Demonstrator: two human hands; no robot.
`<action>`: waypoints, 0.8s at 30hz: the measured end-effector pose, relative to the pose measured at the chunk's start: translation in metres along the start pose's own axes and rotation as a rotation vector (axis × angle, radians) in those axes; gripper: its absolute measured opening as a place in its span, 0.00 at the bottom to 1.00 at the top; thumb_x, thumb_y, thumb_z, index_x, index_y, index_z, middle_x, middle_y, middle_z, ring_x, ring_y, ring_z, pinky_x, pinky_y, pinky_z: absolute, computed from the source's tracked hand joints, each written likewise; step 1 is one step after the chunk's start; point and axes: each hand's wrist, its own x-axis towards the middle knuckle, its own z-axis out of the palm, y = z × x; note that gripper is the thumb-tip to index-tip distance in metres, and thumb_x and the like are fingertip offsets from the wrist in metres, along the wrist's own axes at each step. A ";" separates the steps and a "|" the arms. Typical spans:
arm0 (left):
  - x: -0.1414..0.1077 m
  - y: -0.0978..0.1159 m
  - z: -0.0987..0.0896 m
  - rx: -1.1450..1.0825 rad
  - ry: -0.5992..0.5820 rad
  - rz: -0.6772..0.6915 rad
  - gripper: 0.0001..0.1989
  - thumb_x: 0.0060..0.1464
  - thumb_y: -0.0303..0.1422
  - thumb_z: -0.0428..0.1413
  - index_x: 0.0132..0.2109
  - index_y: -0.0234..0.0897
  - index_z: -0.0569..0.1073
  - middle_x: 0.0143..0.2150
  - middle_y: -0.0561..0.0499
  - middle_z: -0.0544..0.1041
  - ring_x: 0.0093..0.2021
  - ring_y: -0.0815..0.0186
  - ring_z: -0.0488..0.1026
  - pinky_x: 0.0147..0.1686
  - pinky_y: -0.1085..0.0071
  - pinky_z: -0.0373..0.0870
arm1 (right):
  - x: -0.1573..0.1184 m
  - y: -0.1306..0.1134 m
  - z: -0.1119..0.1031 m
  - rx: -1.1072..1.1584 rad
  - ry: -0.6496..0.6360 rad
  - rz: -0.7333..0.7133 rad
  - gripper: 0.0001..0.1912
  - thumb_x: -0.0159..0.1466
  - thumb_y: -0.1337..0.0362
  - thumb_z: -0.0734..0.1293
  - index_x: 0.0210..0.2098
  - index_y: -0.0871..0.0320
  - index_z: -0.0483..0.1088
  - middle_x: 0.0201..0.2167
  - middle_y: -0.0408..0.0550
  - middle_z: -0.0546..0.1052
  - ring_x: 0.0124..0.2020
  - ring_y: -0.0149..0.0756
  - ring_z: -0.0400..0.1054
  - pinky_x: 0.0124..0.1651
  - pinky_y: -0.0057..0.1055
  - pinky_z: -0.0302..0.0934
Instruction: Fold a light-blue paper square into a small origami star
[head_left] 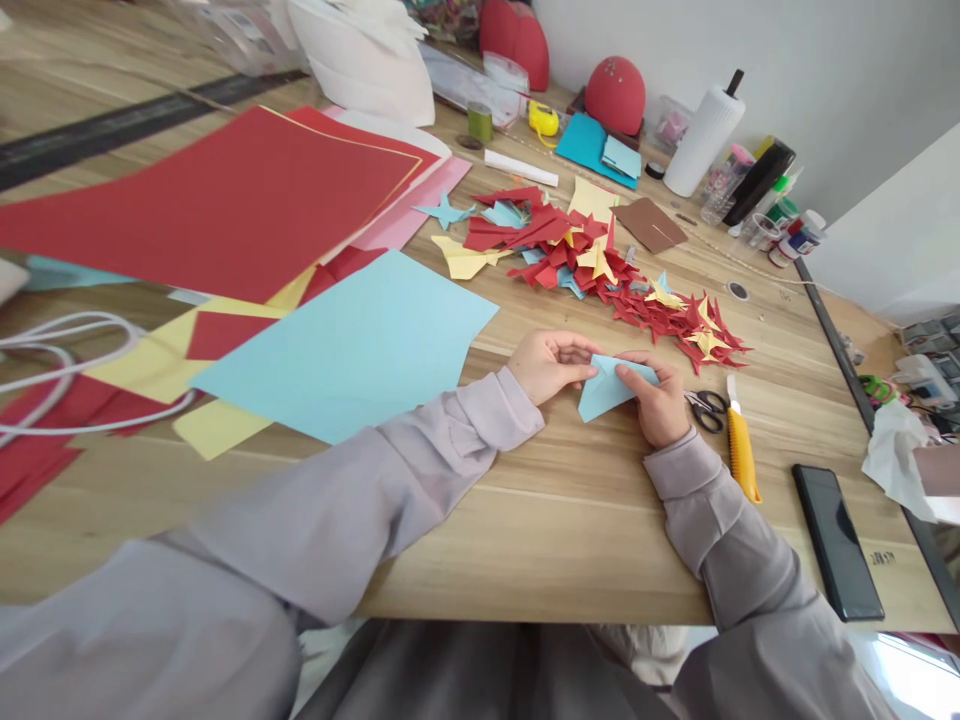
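A small piece of folded light-blue paper (606, 394) is held between my two hands, just above the wooden table. My left hand (551, 365) pinches its upper left edge between thumb and fingers. On the other side, my right hand (654, 398) grips the paper with the thumb lying across its face. Beyond the hands lies a heap of folded paper pieces (600, 265), mostly red with some yellow and blue. Black-handled scissors (706, 408) and a yellow-handled utility knife (741, 445) rest just right of my right hand.
Large sheets of light-blue paper (352, 345) and red paper (225, 200) cover the left side, with a white cable (82, 430) nearby. A black phone (836, 540) lies at the right. Bottles, a white roll (705, 140) and a yellow tape measure (543, 119) stand along the back.
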 end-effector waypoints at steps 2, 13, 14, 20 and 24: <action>0.000 0.000 0.000 0.008 -0.002 -0.001 0.16 0.31 0.31 0.68 0.32 0.31 0.76 0.25 0.51 0.76 0.24 0.70 0.72 0.21 0.75 0.69 | 0.000 -0.001 -0.001 0.006 -0.005 0.025 0.12 0.50 0.56 0.74 0.31 0.56 0.75 0.26 0.41 0.75 0.26 0.29 0.64 0.31 0.27 0.57; 0.001 0.002 -0.002 0.019 -0.019 0.006 0.13 0.36 0.32 0.65 0.32 0.31 0.77 0.24 0.52 0.76 0.21 0.73 0.69 0.22 0.75 0.69 | 0.001 -0.002 -0.003 0.087 -0.066 0.078 0.12 0.49 0.57 0.74 0.29 0.57 0.73 0.23 0.39 0.71 0.23 0.27 0.60 0.28 0.25 0.53; 0.000 0.002 -0.002 0.029 -0.019 0.010 0.13 0.37 0.32 0.65 0.33 0.31 0.78 0.24 0.53 0.76 0.21 0.73 0.69 0.22 0.75 0.69 | 0.001 -0.002 -0.002 0.060 -0.069 0.057 0.12 0.49 0.57 0.74 0.28 0.57 0.73 0.23 0.39 0.71 0.23 0.27 0.60 0.28 0.25 0.53; 0.000 0.005 -0.003 0.083 -0.064 0.019 0.10 0.38 0.31 0.64 0.32 0.31 0.78 0.23 0.53 0.75 0.19 0.74 0.67 0.21 0.75 0.68 | 0.000 -0.007 0.000 -0.015 -0.111 0.043 0.14 0.48 0.54 0.74 0.27 0.57 0.72 0.21 0.39 0.70 0.22 0.27 0.59 0.26 0.26 0.54; -0.001 0.005 -0.003 0.079 -0.086 0.021 0.11 0.37 0.31 0.64 0.32 0.31 0.78 0.23 0.53 0.75 0.19 0.75 0.66 0.18 0.78 0.65 | -0.002 -0.013 0.002 -0.050 -0.182 0.061 0.18 0.47 0.50 0.74 0.26 0.57 0.71 0.22 0.41 0.72 0.22 0.27 0.59 0.26 0.27 0.55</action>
